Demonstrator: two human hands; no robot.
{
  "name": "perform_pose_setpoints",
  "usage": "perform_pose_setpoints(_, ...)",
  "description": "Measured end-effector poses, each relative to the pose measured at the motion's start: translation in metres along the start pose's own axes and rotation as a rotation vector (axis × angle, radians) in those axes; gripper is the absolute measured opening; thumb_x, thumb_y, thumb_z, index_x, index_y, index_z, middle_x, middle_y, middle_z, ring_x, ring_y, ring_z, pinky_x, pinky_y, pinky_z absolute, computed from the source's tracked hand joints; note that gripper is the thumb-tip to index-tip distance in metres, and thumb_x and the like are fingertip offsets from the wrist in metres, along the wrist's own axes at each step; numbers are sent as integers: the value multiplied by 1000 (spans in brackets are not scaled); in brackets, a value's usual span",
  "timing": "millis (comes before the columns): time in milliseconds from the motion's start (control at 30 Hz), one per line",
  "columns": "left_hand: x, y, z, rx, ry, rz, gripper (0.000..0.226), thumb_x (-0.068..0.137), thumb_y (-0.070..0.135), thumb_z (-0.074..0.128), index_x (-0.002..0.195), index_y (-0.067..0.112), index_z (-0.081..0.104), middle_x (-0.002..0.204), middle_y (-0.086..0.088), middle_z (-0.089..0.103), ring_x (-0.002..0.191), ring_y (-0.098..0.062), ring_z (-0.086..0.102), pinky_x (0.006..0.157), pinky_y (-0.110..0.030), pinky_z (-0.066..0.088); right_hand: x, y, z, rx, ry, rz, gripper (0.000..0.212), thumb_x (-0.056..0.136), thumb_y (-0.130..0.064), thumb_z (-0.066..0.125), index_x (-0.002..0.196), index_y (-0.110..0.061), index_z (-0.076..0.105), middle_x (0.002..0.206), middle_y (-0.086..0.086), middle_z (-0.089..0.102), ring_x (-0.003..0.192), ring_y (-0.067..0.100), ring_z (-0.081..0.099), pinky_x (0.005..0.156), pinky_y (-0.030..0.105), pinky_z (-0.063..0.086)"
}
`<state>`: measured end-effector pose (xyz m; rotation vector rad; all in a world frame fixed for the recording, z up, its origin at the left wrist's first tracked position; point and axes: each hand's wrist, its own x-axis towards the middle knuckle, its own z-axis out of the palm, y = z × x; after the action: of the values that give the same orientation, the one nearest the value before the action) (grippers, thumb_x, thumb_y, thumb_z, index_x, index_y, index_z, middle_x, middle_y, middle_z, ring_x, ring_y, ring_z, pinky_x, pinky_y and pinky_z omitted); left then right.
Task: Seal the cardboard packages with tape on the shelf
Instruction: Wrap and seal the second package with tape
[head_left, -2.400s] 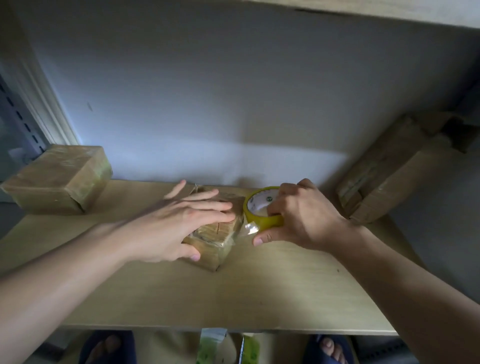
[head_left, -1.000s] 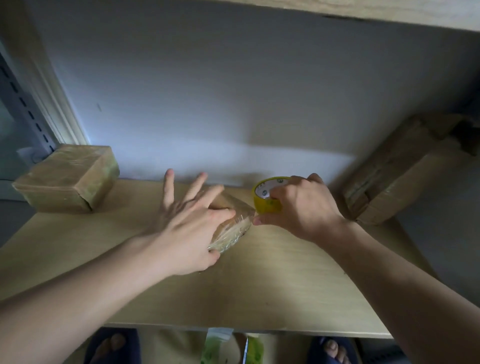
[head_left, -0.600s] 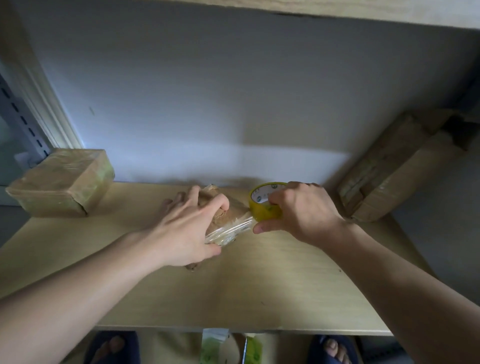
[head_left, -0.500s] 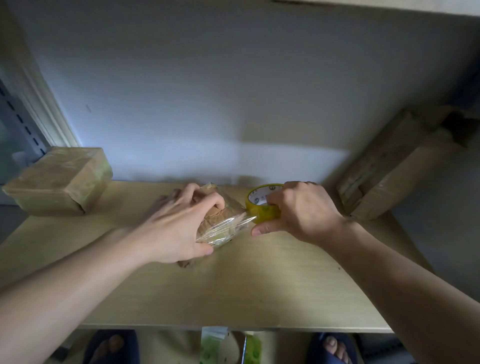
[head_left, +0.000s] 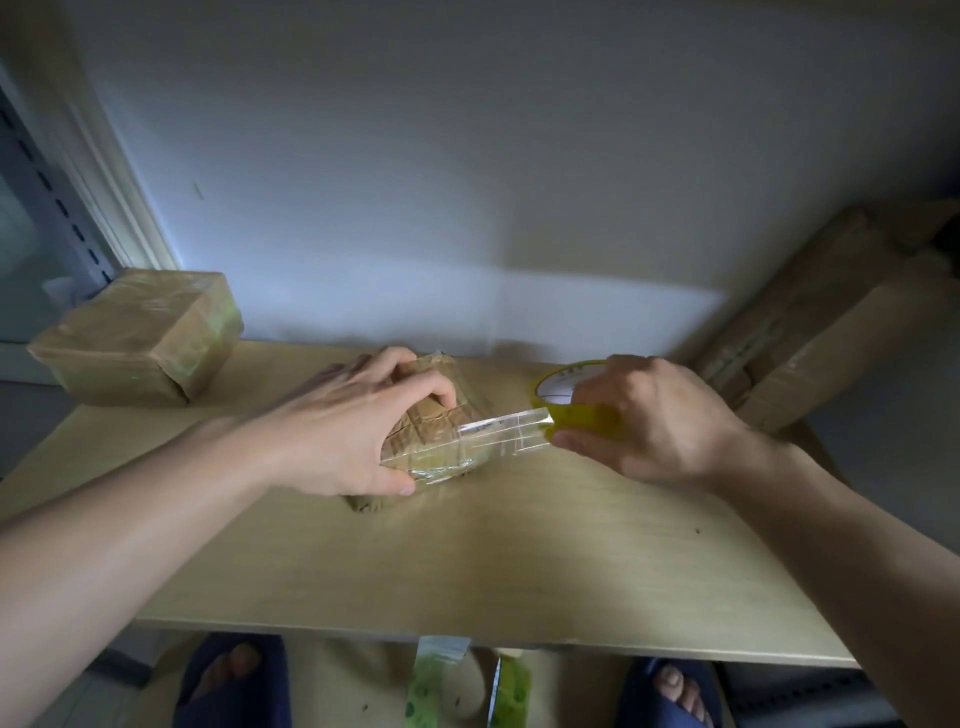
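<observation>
Now the left hand (head_left: 337, 426) is gripping the small cardboard package (head_left: 436, 415) at the middle of the wooden shelf (head_left: 519, 561), thumb under and fingers curled over, while the right hand (head_left: 654, 415) is clutching the yellow tape roll (head_left: 566, 400) just beside it, a clear strip (head_left: 498, 431) stretching between them.

The left hand (head_left: 343, 431) gripped a small cardboard package (head_left: 436, 421) on the wooden shelf (head_left: 519, 561), thumb at its near lower edge and fingers curled over the top. Just to its right, the right hand (head_left: 654, 421) held a yellow tape roll (head_left: 566, 400), and a clear strip of tape (head_left: 504, 434) stretched from roll to package. Well left of the left hand sat a taped package (head_left: 140, 338); behind the right hand a larger cardboard box (head_left: 810, 332) leaned.
</observation>
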<state>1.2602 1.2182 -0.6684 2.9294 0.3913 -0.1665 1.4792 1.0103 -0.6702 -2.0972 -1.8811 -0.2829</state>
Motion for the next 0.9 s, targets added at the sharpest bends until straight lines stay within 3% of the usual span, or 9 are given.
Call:
perform_pose_setpoints(100, -1, -2, -2, -15, -25, 40, 74, 77, 51, 80, 128, 59, 27, 155, 15, 11, 142, -14, 32, 118, -34, 27, 5, -6, 3, -66, 121, -62, 22, 75, -41, 89, 88, -28, 77, 92, -13, 70, 93, 11, 49, 65, 15, 34)
perform_pose_setpoints(200, -3, -3, -2, -30, -41, 65, 73, 77, 49, 81, 127, 60, 28, 156, 18, 8, 144, -13, 30, 118, -32, 26, 12, -9, 6, -105, 126, -57, 27, 70, -42, 92, 89, -27, 80, 86, -7, 76, 91, 12, 51, 67, 22, 37)
perform_pose_setpoints(267, -4, -4, -1, -24, -38, 81, 73, 78, 48, 81, 127, 61, 28, 156, 19, 8, 144, -14, 30, 118, -32, 25, 17, -11, 6, -88, 11, 20, 28, 77, -50, 85, 94, -28, 80, 94, -5, 75, 83, 11, 62, 69, 23, 37)
perform_pose_setpoints(333, -6, -6, 0, -16, -34, 100, 73, 78, 49, 80, 128, 60, 27, 155, 20, 7, 144, -12, 28, 117, -29, 24, 19, -9, 8, -61, -132, 106, 36, 85, -61, 72, 104, -32, 77, 103, -4, 71, 93, 21, 65, 73, 26, 38)
perform_pose_setpoints(533, -6, -7, -1, -26, -42, 101, 72, 79, 48, 78, 128, 60, 27, 155, 20, 5, 144, -13, 29, 114, -27, 23, 9, -6, -8, 79, -107, 61, 32, 84, -62, 68, 87, -30, 75, 75, -43, 49, 75, -2, 49, 61, 15, 32)
perform_pose_setpoints(600, -6, -8, -1, -30, -42, 103, 72, 79, 47, 78, 128, 59, 27, 156, 20, 6, 144, -13, 29, 113, -25, 23, 3, -7, -14, 92, -121, 79, 46, 81, -72, 58, 87, -28, 74, 74, -31, 52, 74, -8, 51, 61, 24, 40)
perform_pose_setpoints(667, -5, -7, -1, -28, -41, 106, 72, 79, 46, 78, 128, 59, 27, 156, 20, 7, 144, -14, 29, 112, -25, 23, -4, -7, -17, 93, -153, 99, 59, 79, -79, 49, 89, -27, 74, 77, -16, 55, 72, 4, 54, 65, 32, 47)
perform_pose_setpoints(800, -5, -5, -1, -17, -34, 93, 73, 77, 46, 78, 128, 59, 28, 156, 18, 8, 144, -15, 31, 115, -27, 24, -14, -13, -18, 84, -132, 78, 57, 81, -76, 50, 96, -28, 77, 87, -22, 62, 80, 12, 60, 67, 30, 50)
perform_pose_setpoints(900, -5, -4, -2, -11, -33, 93, 74, 76, 46, 79, 128, 59, 28, 156, 18, 8, 144, -14, 31, 114, -26, 24, -13, -11, -8, 46, -163, 125, 65, 80, -81, 42, 103, -31, 77, 95, -11, 71, 92, 19, 65, 74, 36, 54)
